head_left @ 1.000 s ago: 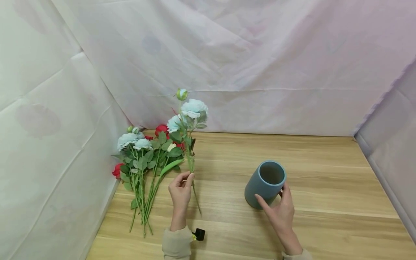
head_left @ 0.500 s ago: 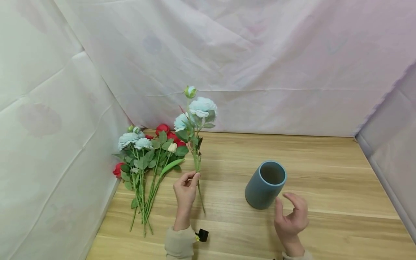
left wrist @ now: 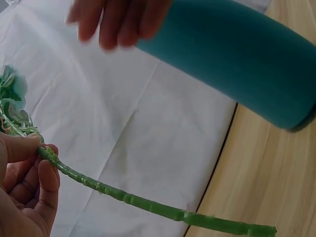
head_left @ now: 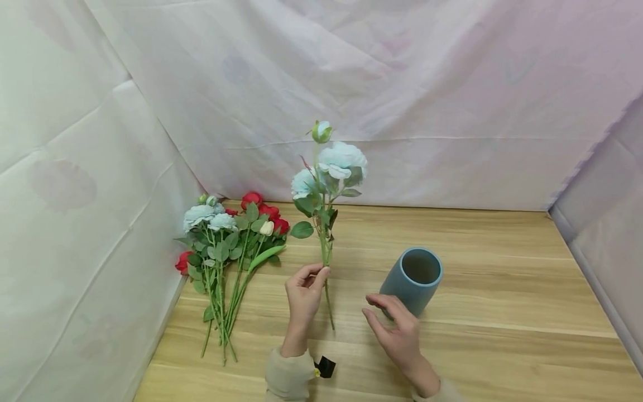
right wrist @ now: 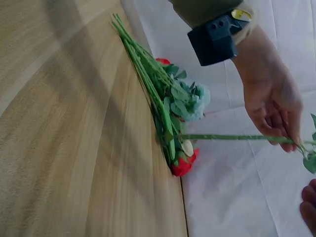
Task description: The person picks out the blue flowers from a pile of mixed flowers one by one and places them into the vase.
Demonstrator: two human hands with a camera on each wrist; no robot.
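left hand [right wrist: 272, 106] pinching stem [right wrist: 232, 138], flower bunch [right wrist: 170, 106]

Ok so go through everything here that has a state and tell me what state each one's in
Left hand: pinching the blue flower stem, holding it upright above the table.
Right hand: open, holding nothing, between stem and vase.
Blue flower stem: lifted, upright, not in the vase.
Vase: standing upright, nothing in it that shows.
Flower bunch: lying flat on the table.
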